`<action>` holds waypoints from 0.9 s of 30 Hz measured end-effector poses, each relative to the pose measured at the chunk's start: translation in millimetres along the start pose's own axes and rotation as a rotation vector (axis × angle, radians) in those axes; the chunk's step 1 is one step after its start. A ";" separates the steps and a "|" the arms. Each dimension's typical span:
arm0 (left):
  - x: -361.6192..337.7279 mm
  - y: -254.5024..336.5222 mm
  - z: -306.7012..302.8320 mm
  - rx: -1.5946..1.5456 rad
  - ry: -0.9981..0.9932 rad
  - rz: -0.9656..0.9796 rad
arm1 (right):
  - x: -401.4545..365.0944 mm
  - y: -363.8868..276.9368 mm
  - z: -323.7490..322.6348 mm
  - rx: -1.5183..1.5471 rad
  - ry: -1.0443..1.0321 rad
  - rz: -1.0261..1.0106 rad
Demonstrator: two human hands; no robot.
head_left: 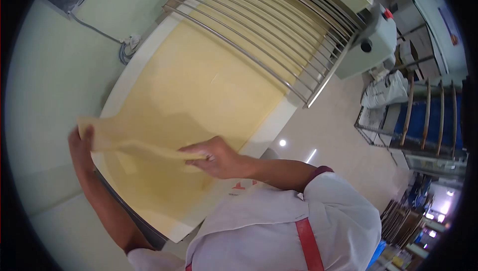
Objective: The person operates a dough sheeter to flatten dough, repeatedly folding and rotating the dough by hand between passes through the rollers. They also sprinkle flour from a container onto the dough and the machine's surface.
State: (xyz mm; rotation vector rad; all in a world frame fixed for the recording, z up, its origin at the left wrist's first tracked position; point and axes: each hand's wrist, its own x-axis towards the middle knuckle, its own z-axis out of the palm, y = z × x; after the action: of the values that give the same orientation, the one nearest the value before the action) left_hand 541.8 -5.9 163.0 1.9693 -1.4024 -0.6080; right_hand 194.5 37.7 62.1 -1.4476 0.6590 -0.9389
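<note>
A wide, pale yellow sheet of dough (199, 81) lies along the white belt (279, 121) of a dough sheeter. Its near part is lifted in a raised fold between my two hands. At the far left, my left hand (82, 144) grips one corner of the lifted dough, slightly blurred by motion. Nearer the middle, my right hand (215, 157) pinches the other end of the fold between thumb and fingers. Below the fold, more dough rests flat on the belt, in shadow.
A metal bar guard (249, 37) spans the belt ahead, beside the machine's housing (371, 47). To the left stands a pale wall (50, 86) with a cable (99, 33). A rack (423, 116) and a white sack (386, 91) stand to the right.
</note>
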 end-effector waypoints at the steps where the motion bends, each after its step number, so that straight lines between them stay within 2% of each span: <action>1: 15.5 33.6 8.8 0.020 -0.028 0.052 | 0.9 -13.4 -26.3 -0.009 0.059 -0.021; 4: 60.0 132.0 62.3 -0.028 -0.121 0.163 | 1.2 -29.1 -103.9 -0.053 0.281 -0.076; 5: 83.3 147.8 85.1 -0.028 -0.159 0.230 | 0.9 -45.9 -132.8 -0.123 0.323 0.090; 6: 99.4 168.2 118.4 -0.193 -0.185 0.245 | -0.9 -42.4 -159.7 -0.224 0.411 0.136; 7: 125.0 176.4 146.6 -0.180 -0.289 0.230 | 1.4 -35.7 -183.4 -0.169 0.512 0.111; 9: 133.0 208.2 238.3 -0.496 -0.269 -0.045 | 7.8 -17.1 -232.8 -0.176 0.653 0.139; 10: 170.0 160.9 298.7 -0.562 -0.362 0.334 | 9.9 -5.9 -254.5 -0.241 0.691 0.189; 11: 152.9 154.0 357.3 -0.059 -0.156 0.369 | 8.9 7.1 -266.4 -0.255 0.716 0.181; 13: 110.3 145.6 424.1 0.470 0.003 0.450 | 8.9 25.0 -285.7 -0.290 0.765 0.164; 14: 105.6 146.0 425.0 0.420 0.018 0.446 | 7.7 17.6 -285.4 -0.456 0.705 0.228; 17: 88.6 133.6 425.6 0.313 0.013 0.424 | 3.6 9.9 -278.3 -0.491 0.601 0.386; 18: 84.5 129.1 424.7 0.296 0.028 0.416 | 3.1 5.9 -278.8 -0.547 0.547 0.507; 21: 78.6 114.8 416.3 0.218 0.043 0.398 | -7.5 -6.9 -300.0 -0.607 0.572 0.364; 22: 74.4 107.7 414.0 0.185 0.040 0.393 | -14.4 -17.4 -318.2 -0.668 0.653 0.224; 24: 63.5 81.6 411.6 0.451 -0.042 0.337 | -32.7 -52.4 -370.8 -0.971 0.795 -0.053; 25: 56.7 69.8 406.2 0.583 -0.085 0.297 | -39.4 -73.5 -390.0 -0.936 0.959 -0.081; 26: 50.7 64.1 393.6 0.599 -0.087 0.298 | -51.8 -88.5 -424.6 -1.230 1.003 -0.174; 27: 42.4 58.4 377.7 0.618 -0.091 0.290 | -58.0 -108.5 -449.0 -1.434 1.045 -0.163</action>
State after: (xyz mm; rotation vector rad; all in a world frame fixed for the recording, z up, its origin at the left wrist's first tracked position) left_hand 258.4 -146.5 -55.6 2.1361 -2.0689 -0.1326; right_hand -231.2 -136.3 134.2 -2.1429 2.3462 -1.4320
